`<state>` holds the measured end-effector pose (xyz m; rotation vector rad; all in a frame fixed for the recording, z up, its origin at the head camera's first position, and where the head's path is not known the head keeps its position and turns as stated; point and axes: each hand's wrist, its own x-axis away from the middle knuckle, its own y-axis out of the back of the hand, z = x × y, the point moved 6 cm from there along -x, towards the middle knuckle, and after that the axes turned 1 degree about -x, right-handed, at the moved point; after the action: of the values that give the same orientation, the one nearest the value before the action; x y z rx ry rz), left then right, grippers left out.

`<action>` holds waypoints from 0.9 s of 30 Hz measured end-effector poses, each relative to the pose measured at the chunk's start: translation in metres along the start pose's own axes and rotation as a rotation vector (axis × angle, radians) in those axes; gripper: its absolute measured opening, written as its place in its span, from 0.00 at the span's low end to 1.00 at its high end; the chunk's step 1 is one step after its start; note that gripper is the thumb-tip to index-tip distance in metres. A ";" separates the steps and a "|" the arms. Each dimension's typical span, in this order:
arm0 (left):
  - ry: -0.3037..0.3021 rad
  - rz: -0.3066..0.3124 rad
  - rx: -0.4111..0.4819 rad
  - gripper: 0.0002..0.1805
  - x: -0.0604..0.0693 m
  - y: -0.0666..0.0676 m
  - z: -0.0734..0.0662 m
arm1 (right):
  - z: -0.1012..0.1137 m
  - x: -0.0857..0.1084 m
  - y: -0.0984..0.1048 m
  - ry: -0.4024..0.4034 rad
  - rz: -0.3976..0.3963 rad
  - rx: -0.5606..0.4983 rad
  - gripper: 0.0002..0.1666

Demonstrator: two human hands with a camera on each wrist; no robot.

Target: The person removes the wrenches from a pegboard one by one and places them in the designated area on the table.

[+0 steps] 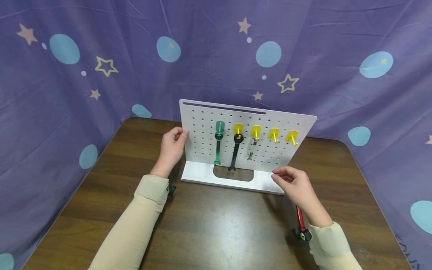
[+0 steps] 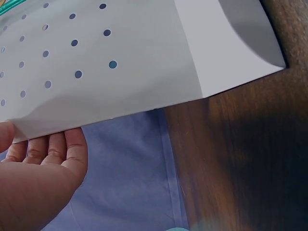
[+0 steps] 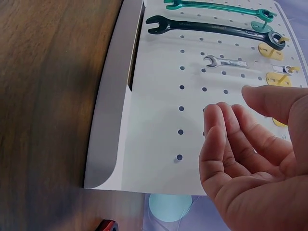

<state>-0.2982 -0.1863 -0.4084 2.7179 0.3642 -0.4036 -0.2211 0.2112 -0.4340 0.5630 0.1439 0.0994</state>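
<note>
A white pegboard stands on its flat base on the table. My left hand grips its left edge, thumb on the front face and fingers behind in the left wrist view. Close to the lower right corner is my right hand, fingers loosely bent and holding nothing. Hanging from hooks are a green wrench, a black wrench and a small silver wrench, whose middle barely shows against the board. Two yellow hooks on the right bear nothing.
A red tool lies on the brown wooden table, partly hidden by my right wrist; its dark end shows. Behind the table hangs a purple curtain with stars and blue dots. The pegboard's base has a cutout.
</note>
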 end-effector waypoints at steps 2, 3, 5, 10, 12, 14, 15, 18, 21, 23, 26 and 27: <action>-0.001 -0.002 0.002 0.11 0.000 0.000 0.000 | 0.001 -0.001 0.000 0.003 -0.001 0.005 0.11; 0.000 -0.003 0.004 0.11 0.000 0.001 0.000 | 0.002 -0.002 0.000 0.004 -0.001 0.007 0.11; -0.001 -0.003 0.002 0.11 0.000 0.001 0.001 | 0.003 -0.003 -0.001 0.005 0.000 0.011 0.12; -0.001 -0.002 -0.002 0.11 0.000 0.000 0.002 | 0.004 -0.005 -0.003 -0.002 0.012 -0.001 0.14; 0.001 -0.002 -0.003 0.11 0.000 0.001 0.001 | 0.004 -0.006 -0.004 0.000 0.014 -0.012 0.13; -0.001 -0.004 -0.004 0.11 0.000 0.001 0.000 | 0.004 -0.008 -0.006 0.009 0.010 -0.022 0.12; 0.000 -0.005 -0.003 0.11 0.000 0.001 0.000 | 0.004 -0.009 -0.007 0.014 0.008 -0.025 0.11; 0.006 -0.008 -0.009 0.11 0.000 0.001 -0.001 | 0.007 -0.011 -0.008 0.032 0.001 -0.038 0.09; 0.015 -0.001 -0.017 0.12 -0.001 0.000 -0.001 | 0.010 -0.011 -0.008 0.042 0.002 -0.047 0.09; 0.020 0.005 -0.016 0.12 0.000 0.000 0.000 | 0.011 -0.012 -0.008 0.041 0.003 -0.047 0.10; 0.024 0.008 -0.010 0.12 0.000 0.000 0.001 | 0.012 -0.012 -0.008 0.042 0.008 -0.040 0.10; 0.024 0.007 -0.008 0.12 0.000 0.000 0.001 | 0.013 -0.013 -0.008 0.045 0.009 -0.040 0.11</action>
<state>-0.2983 -0.1865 -0.4088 2.7177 0.3625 -0.3672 -0.2311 0.1959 -0.4263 0.5218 0.1832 0.1238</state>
